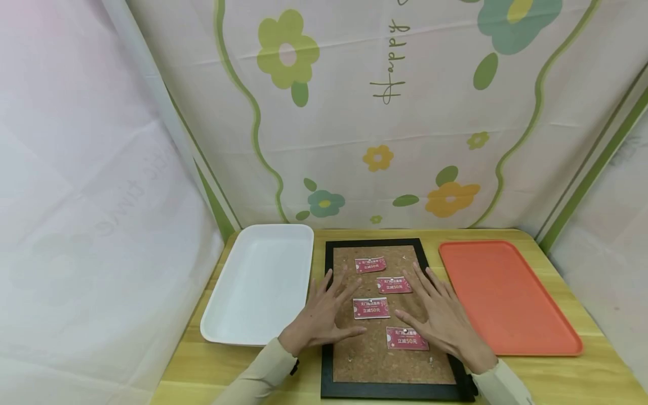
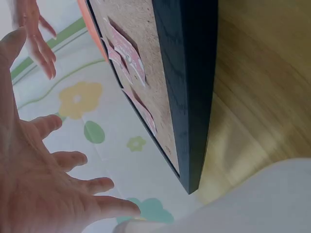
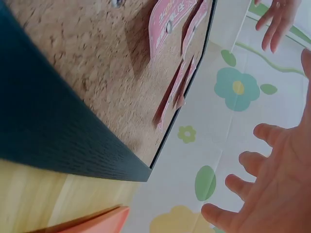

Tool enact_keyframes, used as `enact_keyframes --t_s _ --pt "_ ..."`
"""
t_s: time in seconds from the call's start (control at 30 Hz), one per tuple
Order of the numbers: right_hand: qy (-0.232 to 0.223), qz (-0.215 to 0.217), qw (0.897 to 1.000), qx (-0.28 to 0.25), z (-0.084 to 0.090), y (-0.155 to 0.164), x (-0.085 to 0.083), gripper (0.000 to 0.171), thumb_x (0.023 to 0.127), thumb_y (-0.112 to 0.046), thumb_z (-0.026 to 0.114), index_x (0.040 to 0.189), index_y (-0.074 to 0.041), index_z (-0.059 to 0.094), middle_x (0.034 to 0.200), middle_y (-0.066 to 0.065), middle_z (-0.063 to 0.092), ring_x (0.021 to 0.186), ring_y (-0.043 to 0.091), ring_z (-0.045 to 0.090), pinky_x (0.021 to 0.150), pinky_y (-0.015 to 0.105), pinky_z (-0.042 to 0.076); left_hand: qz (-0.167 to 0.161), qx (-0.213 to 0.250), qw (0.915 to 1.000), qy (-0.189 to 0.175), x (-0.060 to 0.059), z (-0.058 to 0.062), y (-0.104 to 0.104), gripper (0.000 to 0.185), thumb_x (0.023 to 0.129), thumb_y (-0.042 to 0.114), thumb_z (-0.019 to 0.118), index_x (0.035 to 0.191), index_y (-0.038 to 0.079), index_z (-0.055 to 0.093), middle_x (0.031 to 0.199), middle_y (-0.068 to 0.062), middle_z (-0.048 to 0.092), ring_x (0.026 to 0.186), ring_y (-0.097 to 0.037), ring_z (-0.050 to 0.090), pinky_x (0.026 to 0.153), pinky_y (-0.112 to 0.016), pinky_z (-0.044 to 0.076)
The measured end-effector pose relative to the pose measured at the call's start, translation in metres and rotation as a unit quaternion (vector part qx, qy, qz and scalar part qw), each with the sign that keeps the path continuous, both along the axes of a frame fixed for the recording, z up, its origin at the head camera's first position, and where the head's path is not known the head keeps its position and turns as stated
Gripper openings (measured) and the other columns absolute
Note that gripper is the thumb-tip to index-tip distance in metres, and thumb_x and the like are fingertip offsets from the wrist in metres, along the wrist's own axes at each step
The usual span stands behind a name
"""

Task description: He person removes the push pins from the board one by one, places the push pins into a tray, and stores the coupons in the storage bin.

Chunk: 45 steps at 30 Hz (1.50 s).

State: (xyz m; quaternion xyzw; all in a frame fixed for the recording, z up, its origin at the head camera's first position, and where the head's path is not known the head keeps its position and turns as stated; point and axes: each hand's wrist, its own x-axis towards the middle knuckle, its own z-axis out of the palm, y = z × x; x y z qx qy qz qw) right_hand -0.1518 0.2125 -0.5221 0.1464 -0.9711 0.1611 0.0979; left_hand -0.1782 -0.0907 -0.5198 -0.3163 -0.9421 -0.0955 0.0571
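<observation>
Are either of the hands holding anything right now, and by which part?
Nothing is held. The left hand and right hand hover open, fingers spread, over the cork board.

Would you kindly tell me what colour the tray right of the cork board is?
The tray is orange, clearest in the head view.

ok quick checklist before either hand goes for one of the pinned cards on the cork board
1. Both hands free: ok. The left hand and right hand have spread fingers and hold nothing.
2. Cards in view: ok. Four pink cards sit on the cork board; the nearest card lies by the right hand.
3. Pins located: ok for the middle card, whose pin shows at its top edge; the others cannot tell.
4. White tray has room: ok, nothing in it.
5. Orange tray has room: ok, nothing on it.
6. Hands touching the board: cannot tell.
</observation>
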Motion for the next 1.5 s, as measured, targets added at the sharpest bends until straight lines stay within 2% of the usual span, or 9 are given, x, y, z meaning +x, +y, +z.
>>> enact_keyframes --t_s 0.3,0.43,0.53,0.6,0.77,0.83,1.07,1.27,1.5 --pt "-0.009 -0.031 0.996 -0.078 -0.001 0.003 -0.001 0.079 0.09 -0.065 0.054 0.155 -0.034 0.023 0.167 -0.006 0.009 0.151 0.035 0.021 0.109 0.068 0.027 -0.037 0.045 0.9973 0.044 -0.003 0.003 0.0 0.083 0.094 0.053 0.058 0.158 0.029 0.011 0.166 -0.004 0.013 0.147 -0.028 0.035 0.113 -0.049 0.04" --pt "0.007 -0.053 0.989 -0.135 0.0 0.003 -0.001 0.075 0.09 -0.061 0.059 0.152 -0.027 0.035 0.162 0.005 0.028 0.143 0.037 0.035 0.102 0.066 0.037 -0.02 0.083 0.9956 0.04 -0.004 0.004 0.003 0.072 0.097 0.051 0.051 0.157 0.03 0.018 0.162 0.001 0.026 0.142 -0.02 0.042 0.11 -0.04 0.045" --pt "0.036 -0.065 0.982 -0.176 -0.002 0.004 -0.001 0.065 0.091 -0.047 0.066 0.145 -0.016 0.046 0.145 0.013 0.048 0.126 0.037 0.052 0.091 0.055 0.051 -0.002 0.113 0.9931 0.031 -0.003 0.003 0.005 0.065 0.097 0.052 0.049 0.154 0.029 0.027 0.155 0.002 0.039 0.137 -0.018 0.047 0.106 -0.039 0.048" --pt "0.05 -0.077 0.976 -0.198 -0.005 0.006 -0.001 0.056 0.091 -0.035 0.069 0.139 -0.01 0.052 0.133 0.015 0.055 0.111 0.034 0.06 0.076 0.046 0.058 0.012 0.129 0.9914 0.02 -0.002 0.001 0.006 0.062 0.098 0.053 0.048 0.152 0.028 0.033 0.149 0.0 0.045 0.133 -0.019 0.051 0.103 -0.04 0.05" --pt "0.048 -0.116 0.964 -0.236 -0.012 0.009 0.002 0.04 0.088 -0.016 0.072 0.125 -0.004 0.06 0.109 0.016 0.063 0.084 0.025 0.067 0.058 0.025 0.055 0.041 0.178 0.9828 -0.029 -0.001 -0.001 0.008 0.058 0.097 0.058 0.045 0.144 0.023 0.045 0.132 -0.006 0.058 0.111 -0.018 0.064 0.087 -0.033 0.057" --pt "0.039 -0.125 0.961 -0.244 -0.013 0.01 0.003 0.037 0.088 -0.013 0.072 0.121 -0.003 0.062 0.102 0.014 0.064 0.078 0.02 0.066 0.056 0.02 0.052 0.047 0.203 0.9768 -0.051 -0.001 -0.001 0.009 0.054 0.097 0.055 0.048 0.14 0.022 0.048 0.124 -0.006 0.062 0.1 -0.017 0.066 0.08 -0.027 0.057" --pt "0.007 -0.134 0.955 -0.264 -0.014 0.011 0.006 0.027 0.089 -0.013 0.07 0.114 -0.004 0.065 0.089 0.008 0.067 0.069 0.012 0.065 0.056 0.02 0.052 0.06 0.26 0.96 -0.085 0.002 -0.007 0.01 0.04 0.097 0.036 0.06 0.131 0.015 0.054 0.107 -0.007 0.065 0.086 -0.013 0.063 0.07 -0.019 0.052" --pt "-0.037 -0.152 0.952 -0.264 -0.021 0.008 0.011 0.016 0.088 -0.009 0.068 0.103 -0.004 0.067 0.084 0.008 0.069 0.063 0.007 0.063 0.051 0.02 0.049 0.061 0.302 0.9426 -0.128 0.005 -0.012 0.013 0.04 0.097 0.045 0.056 0.123 0.015 0.056 0.102 -0.006 0.066 0.079 -0.005 0.062 0.068 -0.017 0.053" --pt "-0.148 -0.17 0.923 -0.312 -0.028 0.001 0.014 0.013 0.09 -0.011 0.066 0.101 -0.004 0.066 0.081 0.01 0.069 0.06 0.013 0.067 0.049 0.023 0.053 0.077 0.321 0.9281 -0.173 0.008 -0.013 0.016 0.043 0.097 0.046 0.056 0.118 0.009 0.06 0.098 -0.002 0.067 0.077 -0.003 0.063 0.067 -0.017 0.053"
